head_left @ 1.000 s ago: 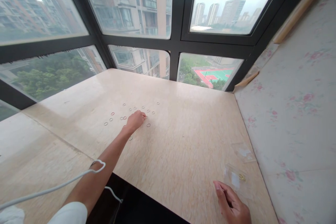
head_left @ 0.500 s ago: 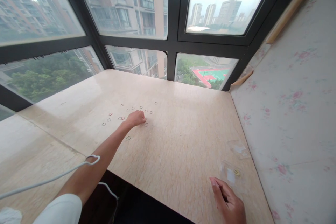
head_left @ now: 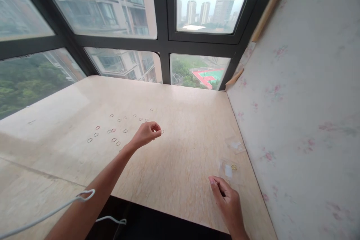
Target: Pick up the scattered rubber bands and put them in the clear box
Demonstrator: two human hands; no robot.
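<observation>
My left hand (head_left: 147,134) is raised over the tabletop, thumb and index finger pinched on a small thin ring (head_left: 162,131). To its left, several similar rings lie scattered flat on the surface, among them a red ring (head_left: 98,127) and a pale ring (head_left: 90,140). My right hand (head_left: 226,197) is closed at the near right, thumb pressed to the curled fingers; whether something is between them is hidden. Just beyond it lies a clear plastic box or bag (head_left: 228,171) with a white label and yellowish rings (head_left: 233,167) in it.
A second clear plastic piece (head_left: 235,144) lies farther back, near the papered wall (head_left: 295,127). The marbled tabletop (head_left: 180,157) ends at dark window frames (head_left: 164,41) behind. A white cable (head_left: 56,217) hangs across the left forearm.
My left hand has lifted from among the rings and moved right, now with a ring in its fingertips. My right hand stays closed near the plastic box. The view has swung to the right.
</observation>
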